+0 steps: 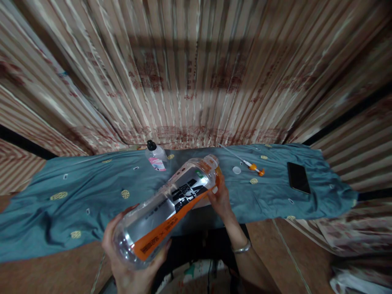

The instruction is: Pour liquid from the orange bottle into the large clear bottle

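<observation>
I hold a large clear plastic bottle (167,208) with an orange and black label, tilted almost flat above the near edge of a blue cloth (76,196). My left hand (130,261) is wrapped round its base, close to the camera. My right hand (219,198) grips the bottle near its shoulder, and a silver bracelet shows on that wrist. The bottle's neck points away from me and has no cap on it. A small white cap (236,170) lies on the cloth just beyond the bottle's mouth.
A small clear bottle with a black cap and pink label (156,157) stands at the back of the cloth. An orange-tipped thin tool (254,167) and a black phone (298,177) lie to the right. Striped curtain hangs behind.
</observation>
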Motion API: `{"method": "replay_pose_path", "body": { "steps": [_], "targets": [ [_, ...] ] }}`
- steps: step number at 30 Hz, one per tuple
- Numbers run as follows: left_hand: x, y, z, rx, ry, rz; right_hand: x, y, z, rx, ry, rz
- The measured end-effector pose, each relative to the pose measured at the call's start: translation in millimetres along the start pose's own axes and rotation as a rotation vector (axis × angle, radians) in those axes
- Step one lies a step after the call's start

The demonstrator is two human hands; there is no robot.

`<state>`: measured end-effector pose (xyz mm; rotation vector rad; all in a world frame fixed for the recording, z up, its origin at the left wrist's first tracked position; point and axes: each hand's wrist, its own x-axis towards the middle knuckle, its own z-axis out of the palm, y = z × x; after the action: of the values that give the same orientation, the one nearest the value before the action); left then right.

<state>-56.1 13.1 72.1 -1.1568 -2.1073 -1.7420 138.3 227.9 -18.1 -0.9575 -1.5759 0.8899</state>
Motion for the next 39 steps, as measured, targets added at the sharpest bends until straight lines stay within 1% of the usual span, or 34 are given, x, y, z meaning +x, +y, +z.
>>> {"method": "replay_pose_path", "body": {
  "steps": [5,9,13,15,18,22,24,28,32,34,39],
  "targets": [
    [-2,0,0.2,-0.01,-0.01,0.028,0,2,-1,-0.041,-0.006,0.006],
    [-3,2,-0.9,-0.019,-0.017,-0.02,-1,5,-2,-0.04,-0.011,-0.016],
    [-3,-1,-3.3,-0.039,-0.024,-0.05,-2,6,-3,-0.042,-0.032,-0.014],
    [-3,-4,-4.5,-0.032,-0.012,-0.03,-1,7,-3,-0.044,-0.036,-0.014],
    [-4,-8,-4.9,-0.011,-0.075,0.024,-1,7,-3,-0.051,-0.033,-0.029],
    [-6,-10,-1.2,-0.015,-0.016,0.038,-2,10,-2,-0.045,-0.024,-0.037],
    [-6,-8,0.9,-0.022,-0.028,0.051,-3,12,-2,-0.052,-0.023,-0.032],
    [-6,-6,2.3,-0.04,-0.007,0.065,-3,14,-2,-0.063,-0.014,-0.041],
    [-7,-9,0.9,-0.043,-0.015,0.025,-3,13,-2,-0.079,-0.012,-0.043],
    [-7,-9,0.0,-0.037,-0.023,0.026,-3,12,-2,-0.083,-0.01,-0.037],
    [-3,-2,0.3,-0.004,-0.006,0.092,-4,13,-1,-0.055,0.011,-0.055]
  ]
}}
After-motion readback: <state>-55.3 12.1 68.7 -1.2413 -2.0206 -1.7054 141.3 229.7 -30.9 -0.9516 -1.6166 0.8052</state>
